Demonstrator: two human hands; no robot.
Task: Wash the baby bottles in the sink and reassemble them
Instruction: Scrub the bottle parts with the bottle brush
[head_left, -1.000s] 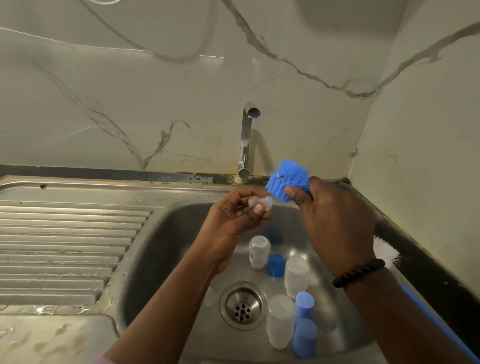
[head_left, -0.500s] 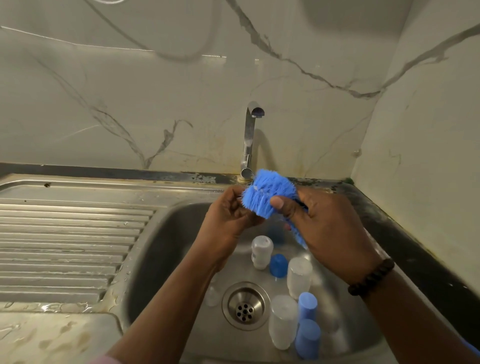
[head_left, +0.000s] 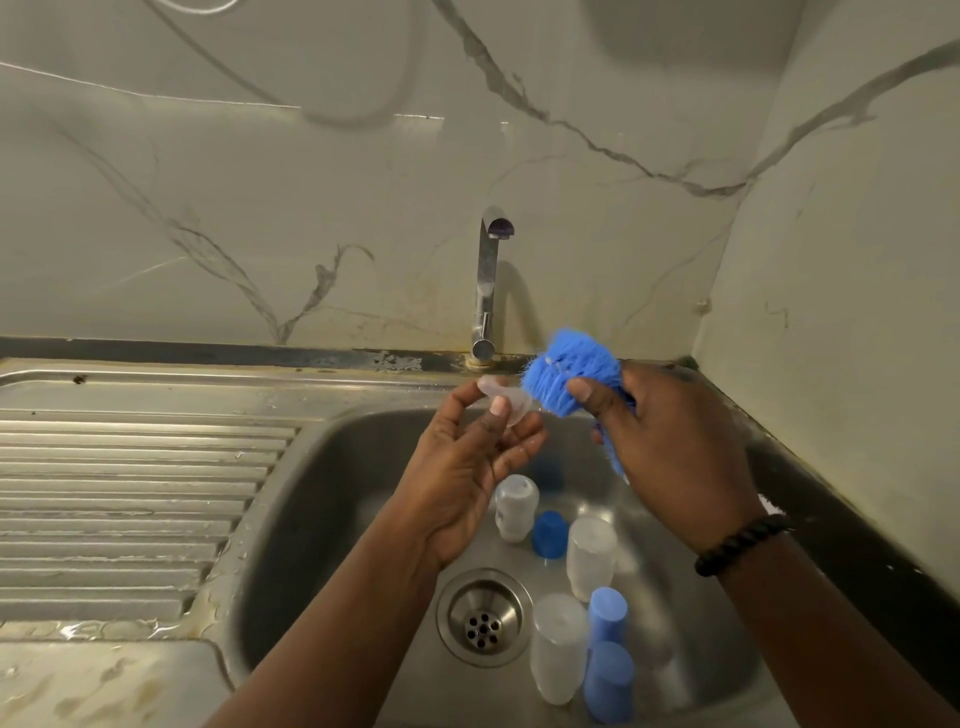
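Two hands up over the sink (head_left: 322, 467): my left hand (head_left: 470, 462) pinches a clear teat (head_left: 506, 400) between thumb and fingertips, and my right hand (head_left: 670, 441) grips the blue bottle brush (head_left: 569, 376) just beside it, bristles nearly touching the teat. Down in the basin, three clear bottles (head_left: 589, 556) and blue caps (head_left: 607, 616) stand near the drain (head_left: 483, 616), below the tap (head_left: 488, 280).

Two bare forearms reach in from the bottom edge, with no sleeves visible. The right wrist wears a dark beaded bracelet (head_left: 740, 543). The fingernails are short and unpainted.
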